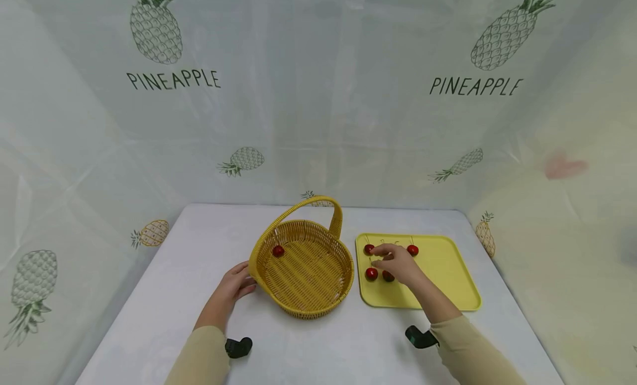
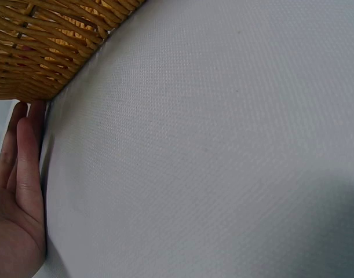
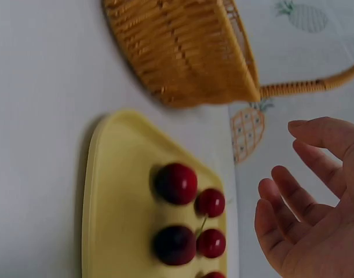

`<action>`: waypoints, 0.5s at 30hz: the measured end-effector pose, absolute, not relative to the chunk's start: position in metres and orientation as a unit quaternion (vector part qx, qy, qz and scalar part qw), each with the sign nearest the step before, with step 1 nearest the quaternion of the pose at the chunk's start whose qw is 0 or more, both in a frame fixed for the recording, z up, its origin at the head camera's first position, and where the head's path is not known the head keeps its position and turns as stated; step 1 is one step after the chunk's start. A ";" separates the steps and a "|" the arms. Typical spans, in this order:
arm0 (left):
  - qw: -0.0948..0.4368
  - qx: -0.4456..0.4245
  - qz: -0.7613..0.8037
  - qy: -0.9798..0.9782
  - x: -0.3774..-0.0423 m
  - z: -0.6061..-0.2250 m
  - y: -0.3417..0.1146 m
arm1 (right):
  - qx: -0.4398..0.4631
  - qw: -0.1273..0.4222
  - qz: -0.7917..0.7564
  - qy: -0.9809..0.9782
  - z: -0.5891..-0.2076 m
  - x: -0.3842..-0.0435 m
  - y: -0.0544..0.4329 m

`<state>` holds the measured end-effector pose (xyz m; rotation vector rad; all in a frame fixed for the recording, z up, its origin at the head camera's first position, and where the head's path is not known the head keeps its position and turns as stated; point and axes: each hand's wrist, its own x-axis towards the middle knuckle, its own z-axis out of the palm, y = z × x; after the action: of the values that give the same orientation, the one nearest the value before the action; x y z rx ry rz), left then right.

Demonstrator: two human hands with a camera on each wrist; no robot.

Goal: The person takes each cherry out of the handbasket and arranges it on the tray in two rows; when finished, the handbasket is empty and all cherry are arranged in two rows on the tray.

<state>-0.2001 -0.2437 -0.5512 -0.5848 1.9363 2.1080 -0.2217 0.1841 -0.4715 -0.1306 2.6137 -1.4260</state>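
Note:
A yellow wicker basket (image 1: 307, 310) with a tall arched handle holds one red cherry (image 1: 278, 251). My left hand (image 1: 236, 285) lies at the basket's left side, fairly straight fingers right at its wall; the left wrist view shows these fingers (image 2: 27, 156) reaching to the base of the weave. Over the yellow tray (image 1: 443, 274) hovers my right hand (image 1: 398, 263), fingers loosely bent and apart. Nothing shows between thumb and fingers in the right wrist view. Several cherries with stems, such as a dark red cherry (image 3: 176, 183), sit in the tray's left part, partly hidden by the hand.
The tray stands just right of the basket on a white table (image 1: 298, 352). Behind the table hangs a pale curtain (image 1: 318, 114) printed with pineapples. The basket's handle (image 1: 298, 205) rises above its rim toward the back.

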 end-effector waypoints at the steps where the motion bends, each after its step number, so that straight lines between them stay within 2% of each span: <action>1: 0.110 -0.200 0.718 0.658 -0.200 -0.552 -0.243 | -0.047 0.084 -0.478 0.873 -0.471 -0.221 0.179; 15: 0.108 -0.195 0.713 0.664 -0.201 -0.554 -0.246 | -0.114 0.124 -0.502 0.848 -0.463 -0.221 0.115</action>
<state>-0.2009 -0.2459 -0.5540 -0.5734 1.9549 2.0984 -0.2213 0.1148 -0.4635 -0.3328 2.4730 -1.4618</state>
